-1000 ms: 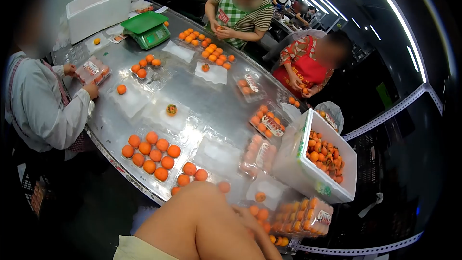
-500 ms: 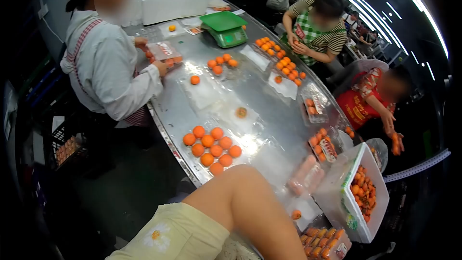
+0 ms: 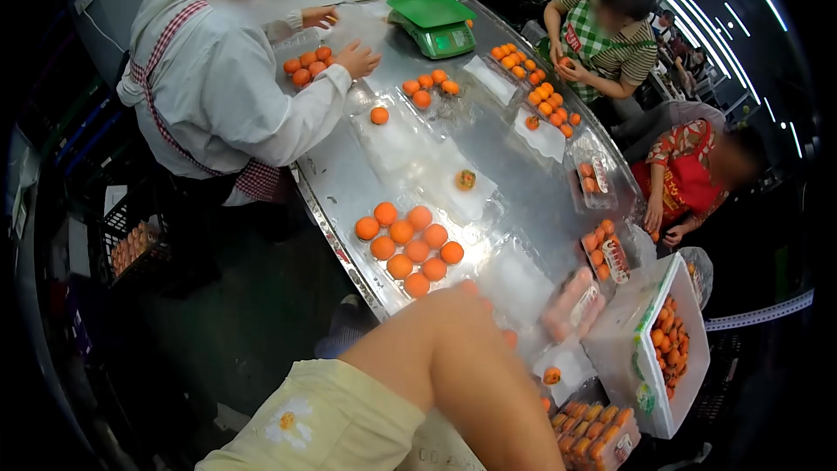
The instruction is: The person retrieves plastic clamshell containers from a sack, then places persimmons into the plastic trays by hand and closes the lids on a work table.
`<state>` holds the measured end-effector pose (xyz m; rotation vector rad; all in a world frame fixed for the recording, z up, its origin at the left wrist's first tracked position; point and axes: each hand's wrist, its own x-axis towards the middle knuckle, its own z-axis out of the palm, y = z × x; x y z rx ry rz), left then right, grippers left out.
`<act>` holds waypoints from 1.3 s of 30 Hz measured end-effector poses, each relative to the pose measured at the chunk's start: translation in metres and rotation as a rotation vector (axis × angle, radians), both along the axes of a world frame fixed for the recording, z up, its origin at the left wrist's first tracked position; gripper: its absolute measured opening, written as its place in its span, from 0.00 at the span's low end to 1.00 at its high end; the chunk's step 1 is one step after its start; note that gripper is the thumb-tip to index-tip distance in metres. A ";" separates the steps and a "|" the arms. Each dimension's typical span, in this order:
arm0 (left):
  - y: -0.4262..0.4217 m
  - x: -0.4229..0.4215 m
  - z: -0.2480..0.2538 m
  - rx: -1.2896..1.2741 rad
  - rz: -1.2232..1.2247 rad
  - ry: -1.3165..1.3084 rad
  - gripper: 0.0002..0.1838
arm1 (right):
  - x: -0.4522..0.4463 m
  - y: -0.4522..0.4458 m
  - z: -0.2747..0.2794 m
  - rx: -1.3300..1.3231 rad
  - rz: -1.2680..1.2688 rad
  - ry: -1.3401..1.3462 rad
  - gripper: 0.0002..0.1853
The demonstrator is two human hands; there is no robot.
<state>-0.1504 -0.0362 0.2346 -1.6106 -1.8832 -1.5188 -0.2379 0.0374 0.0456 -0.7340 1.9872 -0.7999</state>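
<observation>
Neither my left hand nor my right hand shows. A bent bare limb (image 3: 471, 349) crosses the bottom of the head view, below pale yellow cloth (image 3: 349, 419) with a daisy print. It hides part of the table. Just beyond its bend, a clear tray of persimmons (image 3: 417, 250) lies on the table. Blurred orange fruit (image 3: 510, 337) peeks out along the limb's far side. A single persimmon (image 3: 552, 375) rests on white paper to the right, above stacked clear packs of persimmons (image 3: 593, 432).
A white foam box of persimmons (image 3: 628, 331) stands at the right. A green scale (image 3: 432, 22) sits at the far end of the metal table (image 3: 336, 201). Co-workers stand on both sides; one in a white jacket (image 3: 227, 78) has both hands over persimmons (image 3: 309, 65).
The table appears shifted right in view. The white-jacketed co-worker has let go of a labelled pack and reaches over loose-looking persimmons. The red-aproned co-worker's hands have lowered. Fruit now shows beside the limb.
</observation>
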 end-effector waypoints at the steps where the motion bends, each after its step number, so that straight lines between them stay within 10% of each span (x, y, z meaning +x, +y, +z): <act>1: 0.000 0.002 -0.002 0.005 -0.005 -0.007 0.14 | -0.001 0.001 -0.003 0.003 -0.020 -0.038 0.13; 9: -0.014 0.017 0.004 0.154 -0.110 -0.110 0.14 | -0.001 -0.029 0.023 0.255 0.167 0.158 0.14; 17: -0.087 0.031 -0.018 0.418 -0.347 -0.571 0.14 | 0.035 -0.046 -0.016 -0.159 -0.042 -0.066 0.10; 22: -0.188 0.043 -0.100 0.498 0.207 -1.229 0.08 | 0.055 -0.061 -0.044 -0.323 -0.308 -0.150 0.10; 28: -0.258 0.093 -0.230 0.993 1.136 -1.393 0.07 | 0.034 -0.069 -0.063 -0.238 -0.291 -0.045 0.10; 34: -0.272 0.089 -0.252 1.419 1.080 -1.238 0.09 | -0.017 -0.065 -0.065 -0.227 -0.417 0.239 0.10; 39: -0.252 0.061 -0.249 1.283 0.985 -1.330 0.09 | -0.049 -0.059 -0.076 -0.316 -0.665 0.303 0.10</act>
